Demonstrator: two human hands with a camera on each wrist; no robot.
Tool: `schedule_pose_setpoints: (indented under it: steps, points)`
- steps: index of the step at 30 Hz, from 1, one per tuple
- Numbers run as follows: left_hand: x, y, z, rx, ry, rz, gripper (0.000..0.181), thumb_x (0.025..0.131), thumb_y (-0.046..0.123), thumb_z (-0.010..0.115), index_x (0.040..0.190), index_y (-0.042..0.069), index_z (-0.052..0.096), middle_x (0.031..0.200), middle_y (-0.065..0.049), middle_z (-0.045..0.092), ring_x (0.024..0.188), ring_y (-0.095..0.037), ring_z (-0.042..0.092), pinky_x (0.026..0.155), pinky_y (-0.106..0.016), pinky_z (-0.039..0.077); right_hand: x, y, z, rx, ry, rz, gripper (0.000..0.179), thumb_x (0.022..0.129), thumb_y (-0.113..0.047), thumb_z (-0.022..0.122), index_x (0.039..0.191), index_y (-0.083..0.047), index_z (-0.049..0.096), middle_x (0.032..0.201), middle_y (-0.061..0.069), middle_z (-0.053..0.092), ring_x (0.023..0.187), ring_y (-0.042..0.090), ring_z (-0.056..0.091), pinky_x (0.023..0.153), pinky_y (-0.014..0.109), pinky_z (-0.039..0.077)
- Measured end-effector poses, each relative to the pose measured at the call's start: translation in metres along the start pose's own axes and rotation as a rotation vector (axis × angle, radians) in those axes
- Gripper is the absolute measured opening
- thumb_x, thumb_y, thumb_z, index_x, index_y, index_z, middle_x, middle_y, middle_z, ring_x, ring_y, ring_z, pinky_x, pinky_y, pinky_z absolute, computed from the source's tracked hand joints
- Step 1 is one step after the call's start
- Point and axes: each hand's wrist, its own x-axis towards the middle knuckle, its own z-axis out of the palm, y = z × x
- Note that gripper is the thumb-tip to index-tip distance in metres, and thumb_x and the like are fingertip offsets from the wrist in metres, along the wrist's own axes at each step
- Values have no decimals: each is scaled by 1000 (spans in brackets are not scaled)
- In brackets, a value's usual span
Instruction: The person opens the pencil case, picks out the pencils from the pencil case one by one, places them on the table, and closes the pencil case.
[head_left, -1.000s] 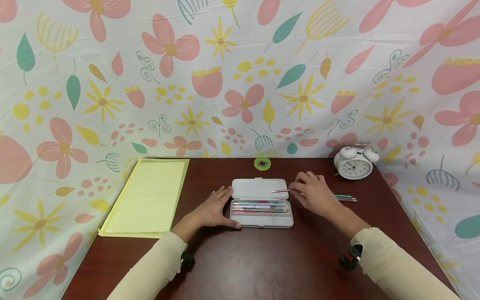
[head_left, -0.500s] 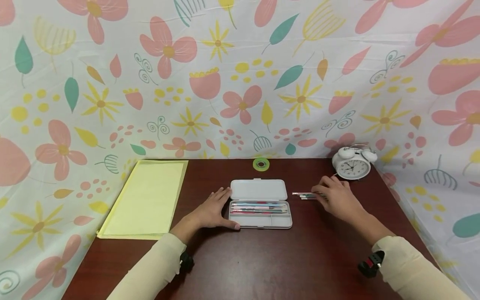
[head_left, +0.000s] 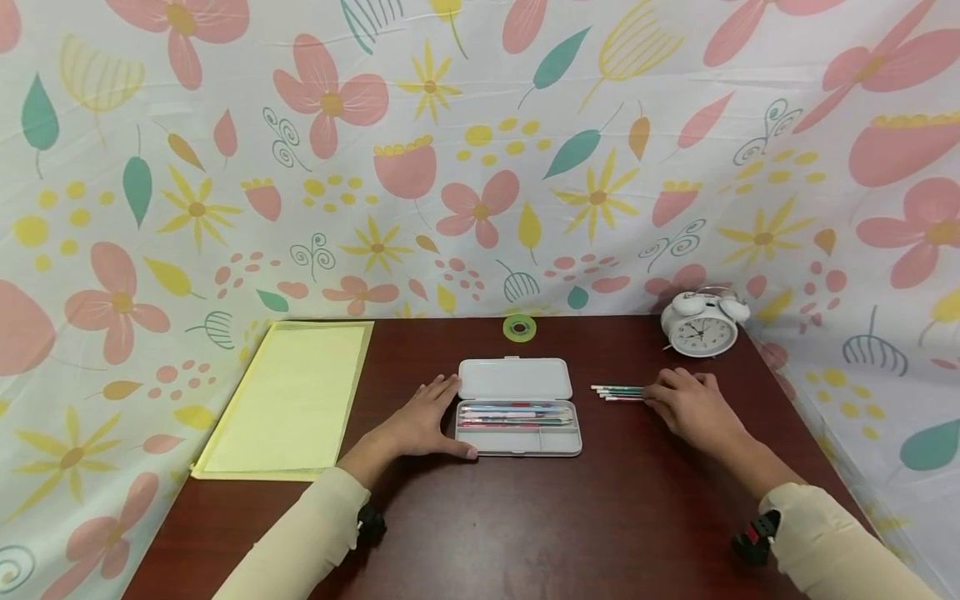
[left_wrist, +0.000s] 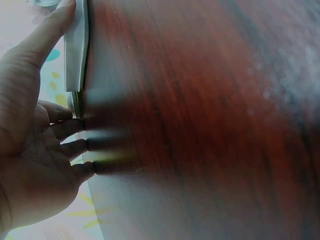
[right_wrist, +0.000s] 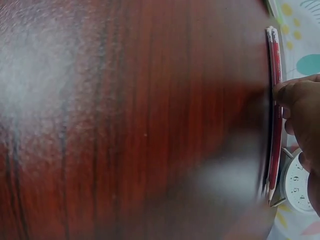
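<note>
The pale pencil case [head_left: 498, 439] lies unfolded on the table, its lid [head_left: 515, 379] laid back. Several pencils [head_left: 515, 413] fill its rear compartment; the front ones show bare bottoms. At its left side rests my left hand [head_left: 420, 423], fingers spread and straight, thumb at the front left corner. In the left wrist view, the thumb touches the case edge. To the right, several pencils [head_left: 618, 392] lie side by side on the tabletop. My right hand [head_left: 693, 412] covers their other ends and pinches a red pencil [right_wrist: 276, 127] near its middle.
A yellow zip folder [head_left: 281, 400] lies at the left. Behind the case is a green tape roll [head_left: 519, 327]. A white alarm clock [head_left: 702, 335] stands at the back right, just behind the right hand. A floral cloth [head_left: 480, 275] hangs along the table's back.
My right hand has carried the red pencil from over the lid rightward to the loose pencils and lowered there. The left hand stays beside the case.
</note>
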Motion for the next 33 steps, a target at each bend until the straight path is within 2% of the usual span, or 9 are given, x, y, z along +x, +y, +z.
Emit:
schedule_pose_setpoints:
  steps: [20,33]
  points:
    - [1,0,1,7,5,-7,137,81,68,91,177,4,17,185,-17,21,174,-39,14,141,-61,15,3,-5,8,-47,62,-37,15,88,-11,88,99,-15,79,91,1,62,87,26,58,76,52,43]
    - [1,0,1,6,4,-7,136,81,68,91,177,5,18,185,-17,21,174,-38,14,141,-62,15,3,-6,5,-32,12,-28,14,89,-10,86,100,-15,79,96,2,64,90,26,59,78,52,43]
